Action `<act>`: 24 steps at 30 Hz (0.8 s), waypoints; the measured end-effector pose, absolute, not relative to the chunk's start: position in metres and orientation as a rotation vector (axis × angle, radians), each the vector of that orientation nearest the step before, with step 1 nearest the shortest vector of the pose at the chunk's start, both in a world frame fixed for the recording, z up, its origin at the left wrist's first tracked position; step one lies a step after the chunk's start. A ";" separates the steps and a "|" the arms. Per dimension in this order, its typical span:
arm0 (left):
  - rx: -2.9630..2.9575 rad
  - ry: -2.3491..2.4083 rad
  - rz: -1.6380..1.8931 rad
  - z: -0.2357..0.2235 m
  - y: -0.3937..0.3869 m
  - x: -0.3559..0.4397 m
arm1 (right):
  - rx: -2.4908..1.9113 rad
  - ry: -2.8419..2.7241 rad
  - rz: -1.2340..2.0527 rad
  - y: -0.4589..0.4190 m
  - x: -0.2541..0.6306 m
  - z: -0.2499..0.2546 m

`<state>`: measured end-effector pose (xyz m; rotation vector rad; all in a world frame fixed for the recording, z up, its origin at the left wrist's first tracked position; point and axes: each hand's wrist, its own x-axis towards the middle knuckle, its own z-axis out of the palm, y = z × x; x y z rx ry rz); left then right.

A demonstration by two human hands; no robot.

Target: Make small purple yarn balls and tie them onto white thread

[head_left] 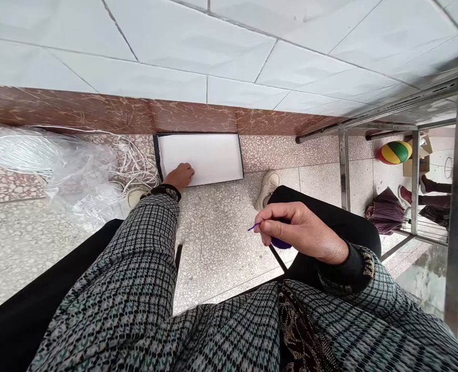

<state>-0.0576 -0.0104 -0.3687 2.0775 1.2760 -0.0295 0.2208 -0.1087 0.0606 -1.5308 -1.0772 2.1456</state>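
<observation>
Inside the near left corner of a shallow black-edged box with a white bottom [209, 155], my left hand [180, 176] reaches down with curled fingers. Whatever lies under those fingertips, if anything, is hidden. Over my right knee, my right hand [290, 227] is closed in a pinch between thumb and forefinger. A short end of purple yarn [253, 226] sticks out of that pinch to the left. Behind the thumb shows a larger purple mass [281, 243], mostly covered by the hand; its shape cannot be made out.
Clear plastic wrap [85, 175] and tangled white cord [133, 160] lie left of the box. A tiled wall [167, 46] rises behind it. A metal frame [345, 170] stands at right, with a striped ball [395, 152], an umbrella [387, 212] and another person's legs [436, 194] beyond.
</observation>
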 end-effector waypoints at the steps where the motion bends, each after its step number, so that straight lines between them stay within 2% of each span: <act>1: 2.004 1.348 0.016 -0.370 -0.009 -0.056 | -1.523 -1.072 2.149 -0.109 0.221 0.060; 5: 1.449 1.571 0.288 -0.355 0.005 -0.045 | -1.446 -0.993 2.115 -0.110 0.222 0.055; 9: 1.100 1.350 0.478 -0.312 0.034 -0.032 | -1.330 -0.743 1.989 -0.099 0.221 0.034; 15: 1.165 0.754 0.585 -0.204 0.076 -0.006 | -1.424 -0.448 1.681 -0.065 0.216 -0.023; 18: 1.257 0.652 0.681 -0.159 0.076 0.009 | -1.440 -0.461 1.728 -0.052 0.212 -0.044; 21: 1.330 0.621 0.767 -0.136 0.067 0.024 | -1.369 -0.482 1.797 -0.045 0.206 -0.057; 24: 1.361 0.679 0.793 -0.132 0.056 0.033 | -1.324 -0.453 1.844 -0.039 0.200 -0.069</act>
